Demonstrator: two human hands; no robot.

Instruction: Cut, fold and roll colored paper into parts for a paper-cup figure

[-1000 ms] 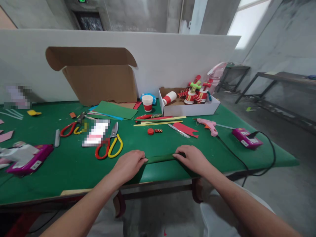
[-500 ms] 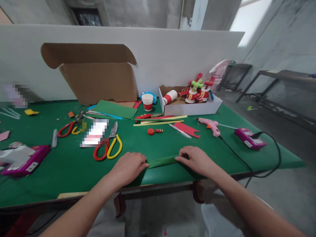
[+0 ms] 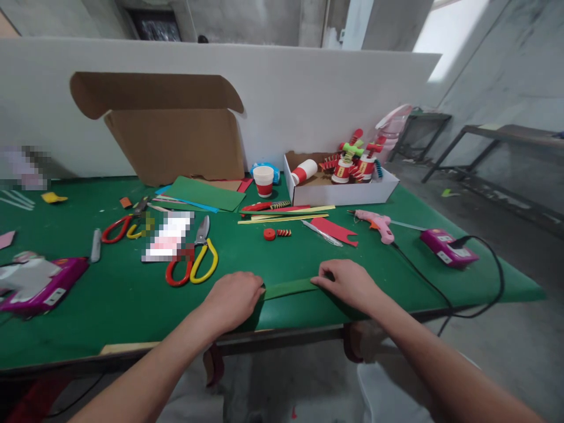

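Near the front edge of the table, a narrow green paper strip [image 3: 288, 288] stretches between my two hands. My left hand [image 3: 235, 298] is closed on the strip's left end, with the fingertips partly hidden behind the hand. At the right end, my right hand [image 3: 346, 283] pinches the strip between thumb and fingers. Scissors with one red and one yellow handle [image 3: 203, 261] lie left of my left hand, blades pointing away. Beyond the strip are a small red roll [image 3: 269, 234] and a folded red-and-gold paper spring [image 3: 284, 233].
A white box [image 3: 343, 192] with decorated paper cups stands at the back right. The pink glue gun [image 3: 374, 224] lies at right, its black cord [image 3: 420, 279] trailing over the table edge. Green paper sheets [image 3: 202, 194], a red-banded cup [image 3: 264, 181] and a cardboard box [image 3: 176, 141] are at the back.
Both hands stay on the strip in almost the same place. The left fingers have shifted slightly at its end, and the strip looks a little flatter. The view has moved slightly.
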